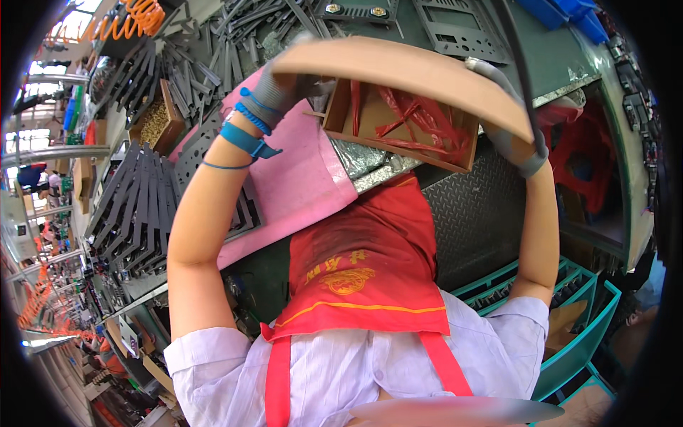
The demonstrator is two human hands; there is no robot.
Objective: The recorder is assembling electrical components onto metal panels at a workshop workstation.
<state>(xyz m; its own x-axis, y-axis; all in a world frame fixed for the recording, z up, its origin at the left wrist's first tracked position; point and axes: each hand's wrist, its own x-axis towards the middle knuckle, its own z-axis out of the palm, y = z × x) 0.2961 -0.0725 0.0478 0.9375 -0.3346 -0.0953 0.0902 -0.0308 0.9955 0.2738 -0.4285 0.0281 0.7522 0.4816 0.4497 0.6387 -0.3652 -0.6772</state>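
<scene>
A pale shirt (341, 363) and a red apron (363, 242) with a yellow emblem lie closest, at the bottom of the view. Beyond them both forearms reach up, the left one wearing a blue wristband (245, 139). The left hand (284, 84), in a grey glove, has its grip curled around the left end of a curved cardboard piece (405, 67). The right hand (506, 146), also gloved, has its grip bent around the other end, fingertips over the far edge; how tightly either presses, I cannot tell. The cardboard piece is held up between the hands, over an open box (368, 117) containing red plastic (437, 135). A pink sheet (299, 164) lies just left of that box. Farther left, grey metal strips (131, 213) are fanned out near a small carton (173, 121) of brass-coloured pieces (152, 127). At the far side, a grey metal panel (455, 30) with cutouts rests on the green surface (565, 67), with blue bins (569, 14) near the upper right corner.
</scene>
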